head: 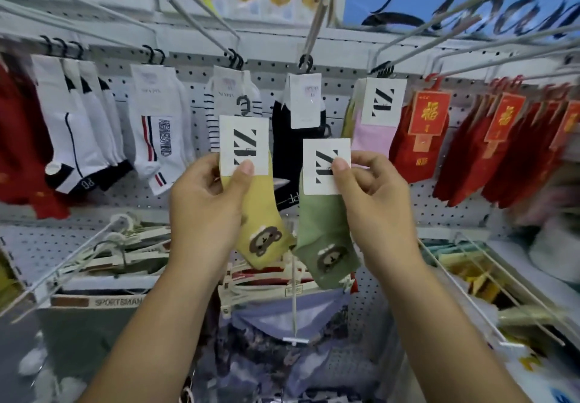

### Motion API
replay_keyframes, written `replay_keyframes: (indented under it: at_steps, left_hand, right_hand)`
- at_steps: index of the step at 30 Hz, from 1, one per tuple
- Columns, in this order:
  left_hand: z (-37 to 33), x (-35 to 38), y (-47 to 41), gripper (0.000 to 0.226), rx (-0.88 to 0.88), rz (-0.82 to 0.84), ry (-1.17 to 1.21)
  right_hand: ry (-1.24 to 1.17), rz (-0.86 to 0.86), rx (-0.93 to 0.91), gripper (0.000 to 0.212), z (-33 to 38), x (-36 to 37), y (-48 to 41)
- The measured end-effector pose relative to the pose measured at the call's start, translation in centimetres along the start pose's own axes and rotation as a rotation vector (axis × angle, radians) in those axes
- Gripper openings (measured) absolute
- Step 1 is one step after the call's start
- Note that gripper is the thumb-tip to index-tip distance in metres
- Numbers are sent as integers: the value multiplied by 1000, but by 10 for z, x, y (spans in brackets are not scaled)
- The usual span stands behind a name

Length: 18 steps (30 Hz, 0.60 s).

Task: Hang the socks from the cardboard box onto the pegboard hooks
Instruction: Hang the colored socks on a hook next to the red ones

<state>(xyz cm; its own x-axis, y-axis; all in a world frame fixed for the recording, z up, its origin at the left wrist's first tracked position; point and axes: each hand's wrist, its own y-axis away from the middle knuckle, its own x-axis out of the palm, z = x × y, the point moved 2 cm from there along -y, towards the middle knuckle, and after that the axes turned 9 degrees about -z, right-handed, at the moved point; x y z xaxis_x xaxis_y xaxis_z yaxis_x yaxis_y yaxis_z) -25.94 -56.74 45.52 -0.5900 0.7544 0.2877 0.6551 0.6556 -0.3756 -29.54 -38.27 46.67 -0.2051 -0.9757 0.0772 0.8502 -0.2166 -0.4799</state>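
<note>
The left hand [204, 211] pinches a yellow sock [260, 214] by its white label card [243, 144], thumb pressed on the card's lower edge and the fingers curled behind. The right hand [373, 211] holds a green sock [326, 230] the same way, thumb on its own white card [326, 165]. The two hands are apart, raised side by side in front of the pegboard [439, 202], and the socks hang down between them with their toes nearly meeting. Each sock shows a small bear face near the toe. The yellow sock's black plastic hanger [243, 104] sticks up above its card, on no prong. Long metal hooks [201, 21] jut from the board overhead, carrying other stock: white socks [157, 133] to the left, a black pair [288, 158] behind the held socks, a pink pair [370, 139] with a matching card, and red socks [417, 151] further right.
</note>
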Motion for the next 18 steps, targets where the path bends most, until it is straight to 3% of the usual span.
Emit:
replay_keyframes:
  at_steps: [8, 18]
  left_hand:
    - [-5, 34, 1, 11, -13, 193, 25]
    - [-13, 77, 0, 20, -12, 241, -7]
  right_hand:
    - [-5, -291, -40, 21, -4, -26, -33]
    - [44, -299, -81, 15, 28, -35, -105]
